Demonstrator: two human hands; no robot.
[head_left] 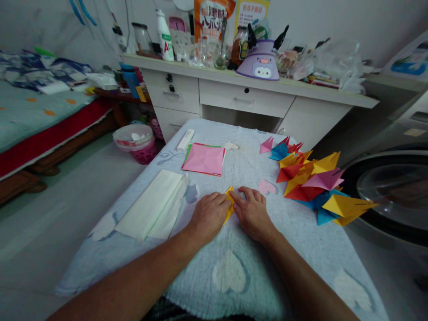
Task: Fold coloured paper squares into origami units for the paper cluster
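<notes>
Bin [145, 154] at ten o'clock, pink with a pale liner, holds white scraps [136, 136]; a glass [220, 63] at twelve holds an upright spoon [224, 32]. Yellow paper [230, 208] lies on the tablecloth [197, 278] between the hands, its tip just past twelve, its long axis running down to just past six. It is narrow, folded and pointed. The left hand [211, 210] bends its fingers together over one side; the right hand [251, 211] touches the other, thumb and forefinger slightly apart. Whether either clamps it, I cannot tell.
</notes>
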